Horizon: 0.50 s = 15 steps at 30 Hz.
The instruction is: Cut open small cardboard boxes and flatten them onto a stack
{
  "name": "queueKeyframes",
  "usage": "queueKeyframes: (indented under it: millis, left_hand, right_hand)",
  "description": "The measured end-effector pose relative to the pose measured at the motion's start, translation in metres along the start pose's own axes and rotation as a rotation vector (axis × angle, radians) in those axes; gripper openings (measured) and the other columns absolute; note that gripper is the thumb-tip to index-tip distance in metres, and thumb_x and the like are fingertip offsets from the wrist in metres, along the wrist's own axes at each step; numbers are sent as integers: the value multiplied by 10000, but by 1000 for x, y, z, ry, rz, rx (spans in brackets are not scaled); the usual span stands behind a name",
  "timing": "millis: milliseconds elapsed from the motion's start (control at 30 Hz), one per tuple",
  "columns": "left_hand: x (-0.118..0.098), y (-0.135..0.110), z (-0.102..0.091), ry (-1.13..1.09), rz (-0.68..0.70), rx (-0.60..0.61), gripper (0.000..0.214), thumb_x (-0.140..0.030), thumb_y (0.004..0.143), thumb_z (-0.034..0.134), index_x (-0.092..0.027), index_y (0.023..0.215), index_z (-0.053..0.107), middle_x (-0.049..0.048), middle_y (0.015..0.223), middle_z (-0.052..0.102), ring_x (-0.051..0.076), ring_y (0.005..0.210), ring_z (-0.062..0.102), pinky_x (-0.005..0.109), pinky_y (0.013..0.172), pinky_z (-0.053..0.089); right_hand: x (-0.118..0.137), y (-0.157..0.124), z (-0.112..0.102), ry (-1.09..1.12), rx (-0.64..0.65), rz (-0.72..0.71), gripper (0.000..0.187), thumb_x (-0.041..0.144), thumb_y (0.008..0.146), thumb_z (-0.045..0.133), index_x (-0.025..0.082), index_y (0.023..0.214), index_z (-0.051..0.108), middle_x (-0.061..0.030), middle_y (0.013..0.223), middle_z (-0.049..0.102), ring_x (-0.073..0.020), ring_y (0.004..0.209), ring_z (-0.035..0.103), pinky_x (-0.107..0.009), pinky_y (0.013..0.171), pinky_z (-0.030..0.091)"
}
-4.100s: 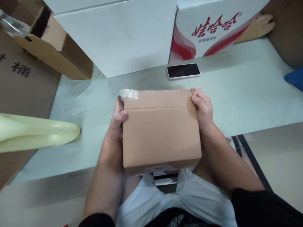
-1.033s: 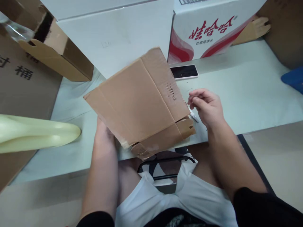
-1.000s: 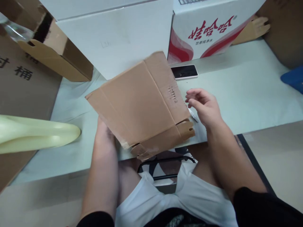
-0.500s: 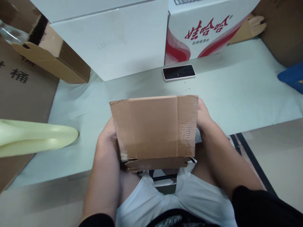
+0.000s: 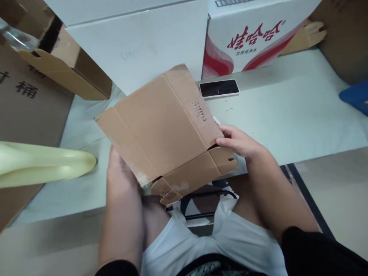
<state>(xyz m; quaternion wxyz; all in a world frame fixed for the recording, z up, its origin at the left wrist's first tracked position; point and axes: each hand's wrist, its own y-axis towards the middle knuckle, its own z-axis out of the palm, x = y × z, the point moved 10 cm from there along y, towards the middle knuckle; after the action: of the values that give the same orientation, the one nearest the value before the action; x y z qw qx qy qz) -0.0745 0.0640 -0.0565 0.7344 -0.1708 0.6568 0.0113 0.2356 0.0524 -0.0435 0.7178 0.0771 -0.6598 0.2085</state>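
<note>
1. Pale green cloth covers the table (image 5: 290, 119). A large white box (image 5: 138, 53) stands at its far side.
2. Location: the brown box (image 5: 161, 122), with its folded cardboard face up, is tilted over the table's near edge, above the lap. Contact with the table cannot be confirmed.
3. Handling: judged light and fairly stiff across the flat face, but liable to bend at the creases. The matte surface should not slip. Torn or loose edges are the weak points.
4. Hold points: grip opposite side edges, thumb on the face, fingers behind. Avoid lifting by a flap alone.
5. Orientation: the upper edge slants from low left to high right; the creases run from upper left to lower right. Long axis: foreshortening prevents a firm reading.
6. Near flap (image 5: 189, 172): folds out toward the lap, its notched end pointing right.
7. Right hand (image 5: 241, 142): pinches the right edge near the flap, thumb on the face.
8. Left hand (image 5: 116, 163): lies at the left edge, fingers hidden behind the cardboard; grip cannot be determined.
9. Clear tape (image 5: 142, 178): at the lower left corner; judged smoother than the board.
</note>
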Motion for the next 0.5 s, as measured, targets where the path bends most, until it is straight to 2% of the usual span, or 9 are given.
queueKeyframes:
  millis: [67,133,233,300,333,367,433,467,500]
  left_hand:
    - [3,2,-5,-23,-41,-33,594,-723,811,696,-147,957,681,53,869,793,269,977,747,473,929,624]
    - [-2,6,-12,-36,-43,-85,593,-677,673,826,-159,912,665,29,815,776,269,963,735,459,908,628]
    - [-19,5,-24,-18,-16,-145,584,-403,446,975,-166,861,638,-7,779,738,229,875,697,419,854,621]
    - [-33,-9,-35,-9,27,-200,537,-266,472,942,-172,896,627,-17,845,723,185,851,668,374,835,591]
    - [-39,-22,-42,-9,66,-258,491,-245,523,901,-183,914,611,-27,873,703,161,839,653,349,822,570]
    - [-47,-42,-55,-39,144,-379,418,-259,599,846,-191,927,595,-27,889,676,154,852,655,332,814,546]
    - [-57,-103,-82,-36,357,-708,297,-212,639,743,-201,832,518,-48,779,560,125,763,599,297,751,495]
    - [-58,-135,-84,-3,460,-766,272,-213,636,709,-208,786,483,-54,707,492,122,693,540,293,710,471]
    - [-54,-158,-76,48,508,-707,246,-232,650,695,-214,764,478,-47,687,469,137,679,527,307,704,471]
  right_hand:
    - [-3,3,5,-64,33,13,528,625,724,830,205,1031,739,-54,1042,795,-264,1013,728,-397,942,574]
    - [-8,5,5,-68,22,32,506,607,745,820,193,1021,729,-61,1034,796,-262,992,732,-396,915,582]
    - [-10,5,2,23,-4,34,480,572,746,834,186,1011,725,-57,989,801,-246,948,742,-375,869,594]
    - [-9,3,-4,110,-40,18,498,546,719,862,196,1046,726,-47,985,806,-234,947,747,-362,874,597]
    - [-9,1,-8,146,-59,15,508,534,706,875,201,1059,726,-45,995,808,-229,947,748,-357,876,598]
    - [-9,0,-12,174,-78,15,515,527,696,882,204,1065,725,-45,1006,810,-226,942,749,-353,874,598]
    - [-10,-1,-19,208,-109,19,513,525,689,881,204,1057,721,-52,1024,811,-226,934,748,-356,870,596]
    - [-10,-1,-21,215,-119,19,509,527,690,873,203,1051,717,-58,1027,811,-229,932,747,-362,867,596]
    - [-11,0,-22,217,-126,17,503,525,694,862,202,1051,713,-62,1035,810,-233,936,745,-371,871,595]
